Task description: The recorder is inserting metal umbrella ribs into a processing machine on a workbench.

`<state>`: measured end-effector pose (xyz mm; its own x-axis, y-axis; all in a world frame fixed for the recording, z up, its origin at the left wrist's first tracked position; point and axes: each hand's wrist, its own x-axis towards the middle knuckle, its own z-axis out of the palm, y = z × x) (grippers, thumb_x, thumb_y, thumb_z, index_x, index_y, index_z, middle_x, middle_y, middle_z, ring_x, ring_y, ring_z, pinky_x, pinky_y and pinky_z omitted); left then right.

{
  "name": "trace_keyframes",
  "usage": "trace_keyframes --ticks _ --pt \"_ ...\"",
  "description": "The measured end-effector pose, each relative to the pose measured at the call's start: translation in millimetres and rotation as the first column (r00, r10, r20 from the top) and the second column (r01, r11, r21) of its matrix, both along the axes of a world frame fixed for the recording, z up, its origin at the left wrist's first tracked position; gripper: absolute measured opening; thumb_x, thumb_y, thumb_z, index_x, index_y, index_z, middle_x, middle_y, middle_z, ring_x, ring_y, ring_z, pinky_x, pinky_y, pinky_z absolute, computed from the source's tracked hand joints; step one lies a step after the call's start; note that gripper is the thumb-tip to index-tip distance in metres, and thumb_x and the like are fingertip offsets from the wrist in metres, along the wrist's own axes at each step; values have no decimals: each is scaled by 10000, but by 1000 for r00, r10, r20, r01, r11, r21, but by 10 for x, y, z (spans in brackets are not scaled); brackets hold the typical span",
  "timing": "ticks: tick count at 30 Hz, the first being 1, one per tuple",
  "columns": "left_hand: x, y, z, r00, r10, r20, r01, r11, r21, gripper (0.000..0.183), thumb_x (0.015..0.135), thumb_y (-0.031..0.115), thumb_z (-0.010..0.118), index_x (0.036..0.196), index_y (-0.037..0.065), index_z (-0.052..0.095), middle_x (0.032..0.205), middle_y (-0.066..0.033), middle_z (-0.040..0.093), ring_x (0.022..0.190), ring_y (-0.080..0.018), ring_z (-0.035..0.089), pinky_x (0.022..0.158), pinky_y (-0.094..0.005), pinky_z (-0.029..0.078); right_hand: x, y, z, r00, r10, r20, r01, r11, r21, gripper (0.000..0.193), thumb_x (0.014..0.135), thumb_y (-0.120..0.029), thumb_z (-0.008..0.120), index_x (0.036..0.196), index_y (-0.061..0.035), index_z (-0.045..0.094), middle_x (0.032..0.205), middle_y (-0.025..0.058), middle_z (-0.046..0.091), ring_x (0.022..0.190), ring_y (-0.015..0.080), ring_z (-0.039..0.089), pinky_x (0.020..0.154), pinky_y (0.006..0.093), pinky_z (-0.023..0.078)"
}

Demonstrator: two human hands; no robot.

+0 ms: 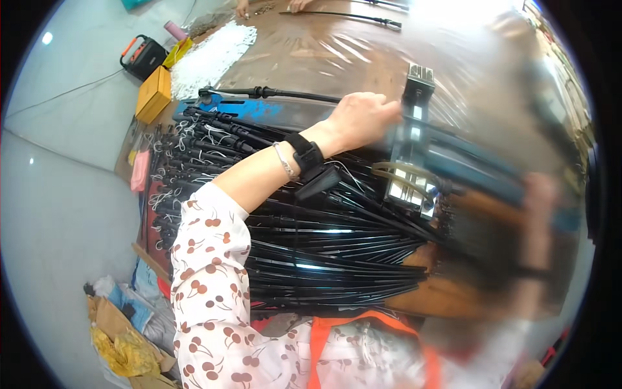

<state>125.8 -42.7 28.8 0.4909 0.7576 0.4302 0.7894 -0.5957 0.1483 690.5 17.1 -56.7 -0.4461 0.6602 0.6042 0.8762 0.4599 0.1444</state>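
Note:
My left hand is closed in a fist over the table, level with a long black rod that has a thicker jointed fitting toward its left end. The rod passes into the fist, and the fingers hide that stretch. Just right of the fist stands a metal fixture with bright rectangular faces. My right hand is smeared by motion at the right, so its fingers cannot be read. Beneath my left forearm lies a thick bundle of similar black rods, with loops of white cord at their left ends.
Clear plastic sheeting covers the far table. At the far left are a heap of white pieces, a yellow box and a black case. Another person's hands show at the top. Bags and cardboard lie lower left.

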Motion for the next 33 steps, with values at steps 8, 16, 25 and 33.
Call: trace_keyframes --ticks 8,16,25,33 --pt "-218 -47 -150 995 44 92 -30 988 -148 221 967 212 609 849 26 603 824 -204 638 800 -413 628 700 -498 500 -361 -138 80 996 -25 -87 11 987 -158 174 930 -87 623 1061 -1 698 1052 192 705 1018 365 656 901 458 502" --pt "-117 -28 -174 996 73 55 -66 990 -122 200 964 209 595 842 51 606 802 -175 670 787 -392 669 667 -498 528 -1407 -937 726 972 233 -22 -233 972 3 240 930 -49 620 1157 -26 692 1167 170 697 1137 357 641 976 473 490" --pt "-80 49 -245 988 142 -61 -149 981 -123 211 985 248 594 879 71 550 759 -186 650 747 -416 640 629 -498 492 -1922 -1468 566 938 223 -264 -278 941 -193 281 839 -205 760 1078 -67 704 852 48 687 845 246 617 764 397 383" --pt "-62 -24 -186 986 161 -45 -166 976 -140 193 974 220 599 862 67 561 778 -173 662 770 -413 647 642 -490 494 -2385 -1169 336 817 300 -493 -483 822 -300 211 863 -77 710 1067 -50 664 864 113 643 844 311 603 762 413 438"
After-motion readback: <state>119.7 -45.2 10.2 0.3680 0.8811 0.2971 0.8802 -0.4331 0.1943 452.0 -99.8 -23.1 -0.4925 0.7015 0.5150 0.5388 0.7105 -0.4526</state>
